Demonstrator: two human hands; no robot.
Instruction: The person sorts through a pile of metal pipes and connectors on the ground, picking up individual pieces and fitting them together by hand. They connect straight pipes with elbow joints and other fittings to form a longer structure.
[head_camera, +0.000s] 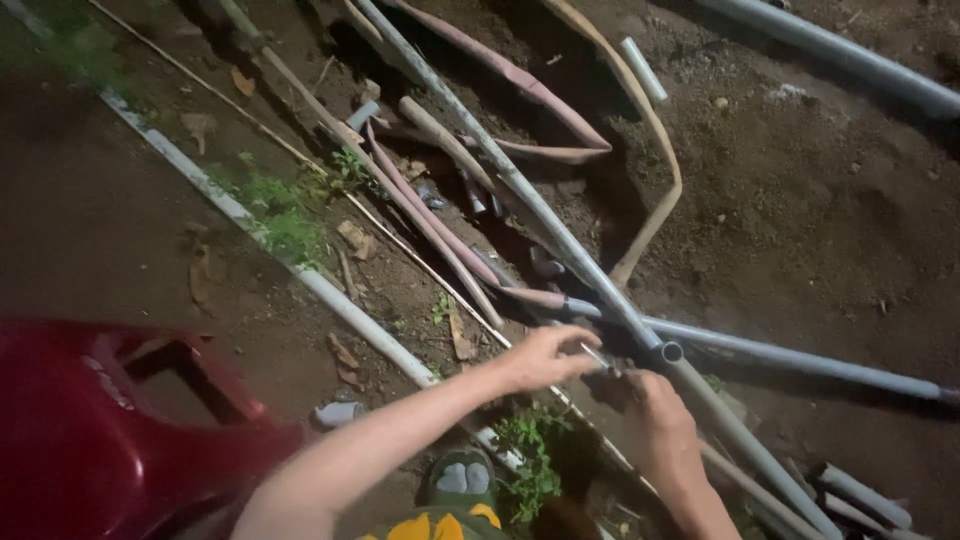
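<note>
Red plastic chair (90, 430) in the foreground — both hands at a grey plastic pipe joint (668, 352) on bare soil. Left hand (545, 357) pinches a thin metal blade (598, 358); right hand (655, 420) curls closed beside it — a slip could nick fingers.

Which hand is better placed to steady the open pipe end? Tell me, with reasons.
Probably the right hand: it lies just below the open pipe end and seems free. The left hand is pinching a thin metal strip.
</note>
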